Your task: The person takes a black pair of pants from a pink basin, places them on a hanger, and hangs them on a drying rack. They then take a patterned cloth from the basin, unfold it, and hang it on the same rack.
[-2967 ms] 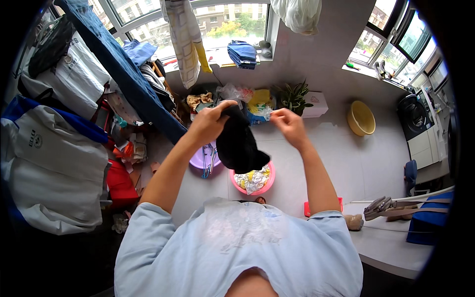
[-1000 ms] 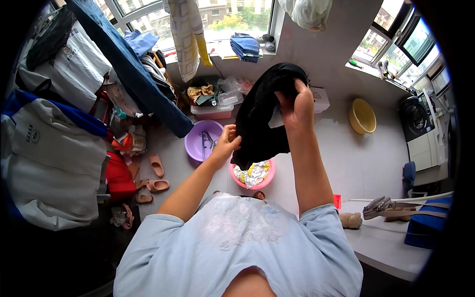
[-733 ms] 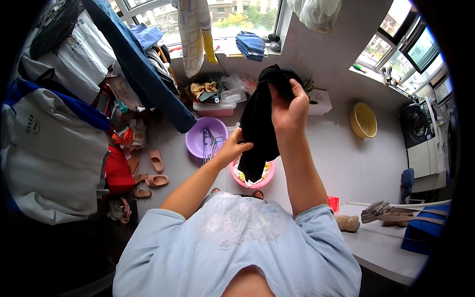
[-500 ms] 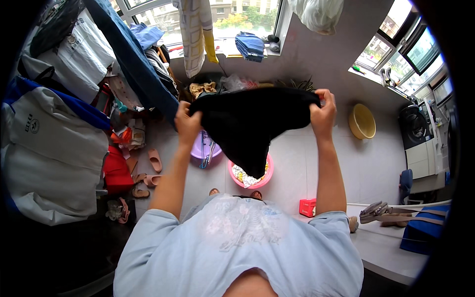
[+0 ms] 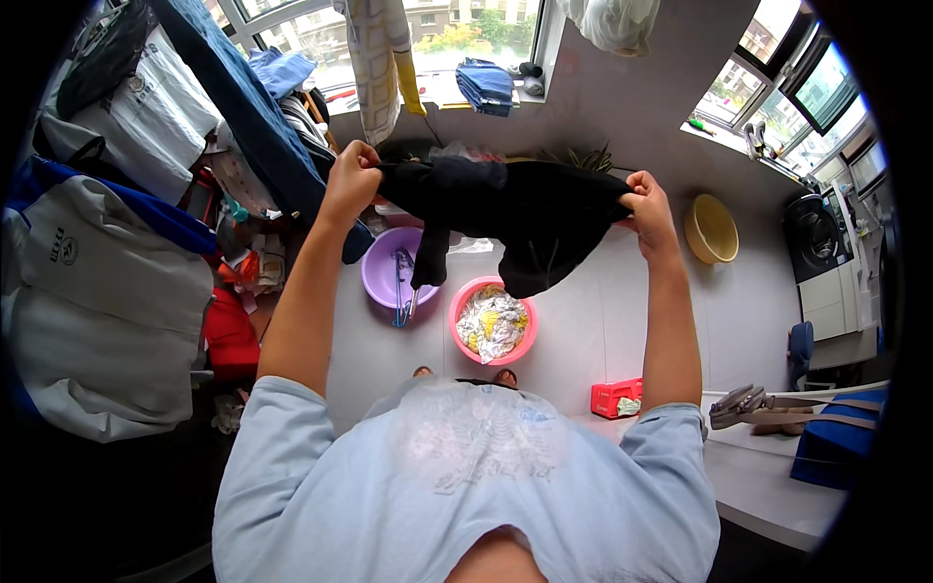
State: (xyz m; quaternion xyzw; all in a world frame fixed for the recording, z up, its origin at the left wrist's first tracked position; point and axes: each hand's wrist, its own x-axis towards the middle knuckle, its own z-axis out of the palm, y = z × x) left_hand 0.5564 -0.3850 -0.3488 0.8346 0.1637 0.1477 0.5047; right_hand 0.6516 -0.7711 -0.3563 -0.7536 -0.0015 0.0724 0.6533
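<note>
Head: garment (image 5: 559, 214) spans left grip (image 5: 353, 179) to right grip (image 5: 651, 214).

The left hand (image 5: 352, 183) and right hand (image 5: 652, 214) are gripping opposite ends of a black garment (image 5: 554, 206), which is hanging spread between them. Below it, a pink basin (image 5: 455, 317) is holding white-and-yellow cloth (image 5: 491, 322), and a purple basin (image 5: 379, 276) to the left is holding hangers (image 5: 400, 291). A yellow basin (image 5: 714, 233) is sitting farther right, while long blue denim (image 5: 240, 117) is hanging on the left.

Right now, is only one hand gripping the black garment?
No, the left hand and right hand hold the black garment stretched between them.
</note>
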